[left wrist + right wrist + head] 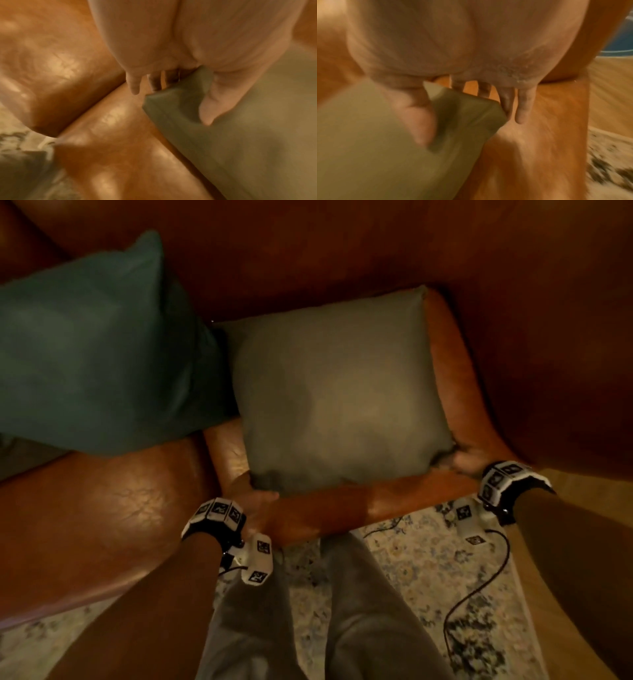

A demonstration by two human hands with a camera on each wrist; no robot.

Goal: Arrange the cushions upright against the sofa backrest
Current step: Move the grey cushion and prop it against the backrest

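A grey-green cushion lies on the right seat of the brown leather sofa, its far edge at the foot of the backrest. My left hand pinches its near left corner; in the left wrist view the thumb lies on top of the cushion with the fingers underneath. My right hand pinches the near right corner; in the right wrist view the thumb presses on the cushion. A teal cushion leans against the backrest at the left.
The sofa's right armrest rises close beside the grey-green cushion. Below the seat edge are a patterned rug, a black cable and my legs in grey trousers. Wooden floor shows at the right.
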